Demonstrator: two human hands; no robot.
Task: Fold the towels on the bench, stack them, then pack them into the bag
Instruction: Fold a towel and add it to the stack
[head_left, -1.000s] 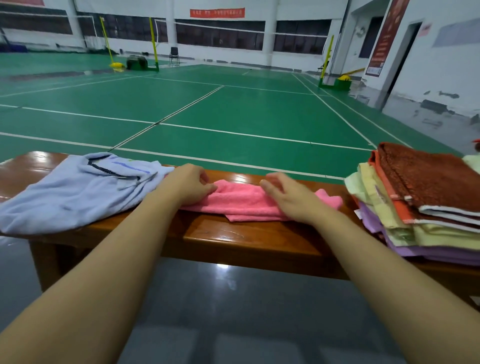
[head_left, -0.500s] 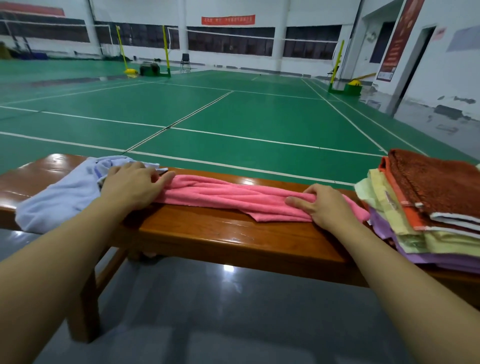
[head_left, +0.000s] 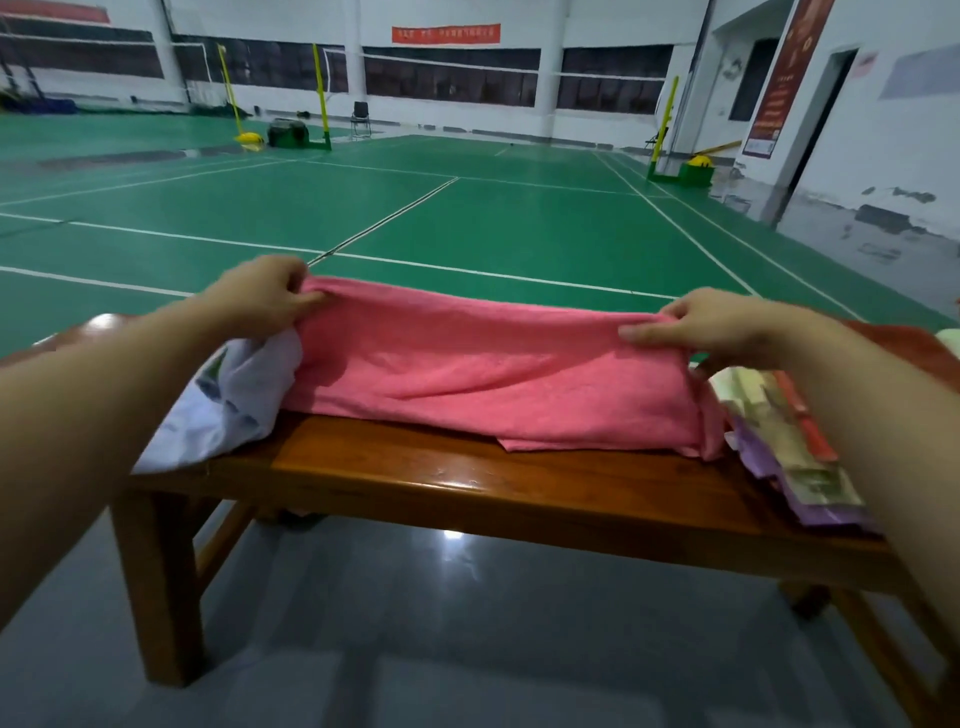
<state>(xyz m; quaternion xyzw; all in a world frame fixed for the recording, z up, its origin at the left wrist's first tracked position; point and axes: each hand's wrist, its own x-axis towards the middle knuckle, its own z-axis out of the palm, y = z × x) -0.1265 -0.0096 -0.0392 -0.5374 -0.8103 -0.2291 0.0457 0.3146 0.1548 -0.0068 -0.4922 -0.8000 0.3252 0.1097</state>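
Two hands: both raised above the long glossy brown wooden bench (head_left: 467, 483), each pinching an upper corner of the pink terry-cloth towel (head_left: 483, 379).
Left hand (head_left: 260, 296): thumb and curled fingers pressed together on the towel's upper left corner; forearm reached in from the lower left.
Right hand (head_left: 711, 325): fingers and thumb nipped the upper right corner; forearm came in from the lower right.
Pink towel: held up and spread wide between the hands, top edge sagging slightly in the middle; lower edge lay rumpled on the bench top, a folded flap showing at its bottom right.
Pale lilac fabric bag (head_left: 228, 405): slumped on the bench's left end, just beside and partly behind the towel's left edge, under the left hand.
Stack of folded towels, yellow, purple, orange and rust-brown (head_left: 779, 441): sat on the bench's right end, touching the pink towel's right edge, partly hidden by the right forearm.
Green badminton court floor with white lines (head_left: 467, 218): lay beyond the bench.
Grey glossy floor (head_left: 441, 623): under the bench.
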